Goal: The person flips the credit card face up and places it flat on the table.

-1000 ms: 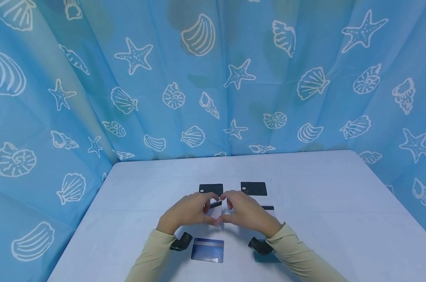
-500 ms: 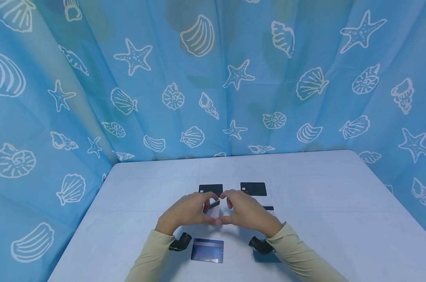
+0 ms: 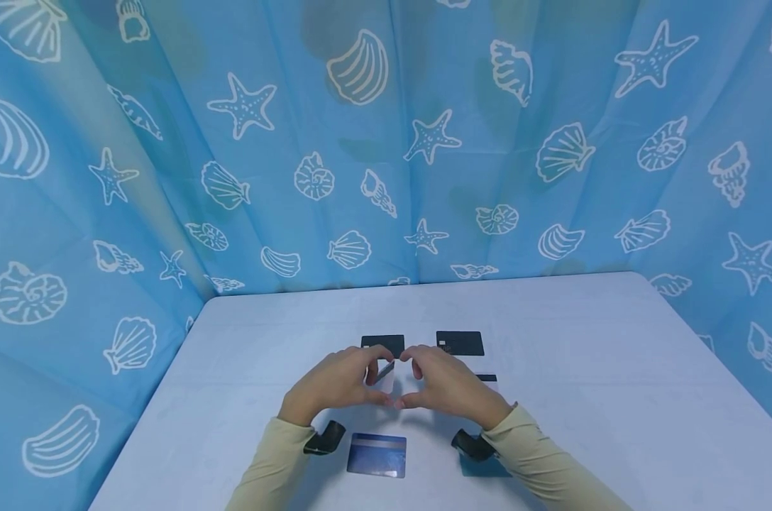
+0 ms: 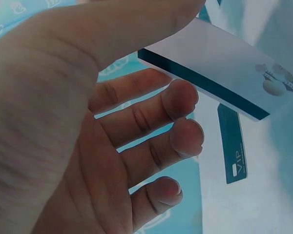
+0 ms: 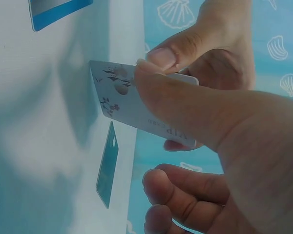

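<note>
My left hand pinches a white plastic VIP card between thumb and index finger, above the middle of the table. Its dark magnetic stripe faces the left palm in the left wrist view, while the printed side shows in the right wrist view. The other left fingers are spread and slightly bent. Opposite it, my right hand has its fingers loosely bent, with the thumb overlapping the card in the right wrist view. In the head view, the right fingertips sit just right of the card.
Two black cards lie beyond the hands on the white table. Nearer lie a blue card and a teal card, the latter partly under the right wrist. A striped white card is partly hidden by the right hand. A shell-patterned curtain surrounds the table.
The white card has turned more edge-on and shifted slightly left with the left hand. The thumb tips, which were together, now stand slightly apart; the right hand has barely moved.
</note>
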A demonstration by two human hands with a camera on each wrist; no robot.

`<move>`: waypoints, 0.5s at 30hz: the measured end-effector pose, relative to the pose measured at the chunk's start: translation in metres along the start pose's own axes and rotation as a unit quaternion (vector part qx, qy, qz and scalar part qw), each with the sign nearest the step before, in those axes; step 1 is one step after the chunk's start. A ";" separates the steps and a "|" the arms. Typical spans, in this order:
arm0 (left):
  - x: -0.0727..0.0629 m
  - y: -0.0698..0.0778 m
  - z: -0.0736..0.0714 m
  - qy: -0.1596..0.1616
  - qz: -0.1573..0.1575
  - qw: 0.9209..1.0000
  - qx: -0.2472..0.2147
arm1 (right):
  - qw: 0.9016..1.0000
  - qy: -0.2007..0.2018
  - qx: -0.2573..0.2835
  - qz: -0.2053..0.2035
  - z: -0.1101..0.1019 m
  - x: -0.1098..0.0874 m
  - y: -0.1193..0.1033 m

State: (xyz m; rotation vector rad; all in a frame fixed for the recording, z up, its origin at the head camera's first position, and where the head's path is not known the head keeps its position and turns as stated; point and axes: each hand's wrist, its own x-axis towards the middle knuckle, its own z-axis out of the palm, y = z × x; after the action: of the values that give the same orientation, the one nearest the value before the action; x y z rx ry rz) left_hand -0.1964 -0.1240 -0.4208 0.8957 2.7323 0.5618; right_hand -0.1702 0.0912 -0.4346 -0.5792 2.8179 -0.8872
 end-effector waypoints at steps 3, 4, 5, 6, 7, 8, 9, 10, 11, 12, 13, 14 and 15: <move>-0.001 0.001 -0.001 0.003 -0.002 1.000 0.001 | 1.000 0.000 0.000 0.003 0.001 0.000 0.001; -0.001 0.001 -0.002 0.004 -0.002 1.000 0.002 | 1.000 -0.001 0.001 0.004 0.001 0.000 0.001; -0.002 0.001 -0.003 0.006 -0.003 1.000 0.003 | 1.000 -0.002 0.002 0.005 0.001 0.001 0.001; -0.002 0.002 -0.004 0.007 -0.003 1.000 0.003 | 1.000 -0.002 0.002 0.007 0.002 0.001 0.000; -0.003 0.002 -0.005 0.008 -0.003 1.000 0.002 | 1.000 -0.002 0.002 0.008 0.002 0.001 0.000; -0.004 0.003 -0.005 0.008 -0.004 1.000 0.000 | 1.000 -0.003 0.003 0.010 0.002 0.001 0.000; -0.004 0.003 -0.006 0.009 -0.004 1.000 -0.001 | 1.000 -0.003 0.004 0.012 0.003 0.001 0.000; -0.005 0.004 -0.007 0.009 -0.005 1.000 -0.003 | 1.000 -0.004 0.004 0.014 0.003 0.001 -0.001; -0.005 0.004 -0.008 0.009 -0.006 1.000 -0.004 | 1.000 -0.004 0.004 0.016 0.003 0.001 -0.001; -0.005 0.005 -0.008 0.008 -0.008 1.000 -0.005 | 1.000 -0.004 0.005 0.018 0.003 0.001 -0.001; -0.005 0.005 -0.009 0.008 -0.009 1.000 -0.007 | 1.000 -0.004 0.005 0.018 0.004 0.001 -0.002; -0.005 0.005 -0.009 0.008 -0.009 1.000 -0.007 | 1.000 -0.004 0.004 0.019 0.004 0.001 -0.002; -0.005 0.005 -0.009 0.008 -0.008 1.000 -0.006 | 1.000 -0.003 0.002 0.018 0.005 0.001 -0.002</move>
State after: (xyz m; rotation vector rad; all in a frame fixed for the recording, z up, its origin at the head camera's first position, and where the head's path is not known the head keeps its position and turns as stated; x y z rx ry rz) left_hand -0.1924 -0.1262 -0.4101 0.8681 2.7445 0.5852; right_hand -0.1696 0.0870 -0.4375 -0.5280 2.8100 -0.8838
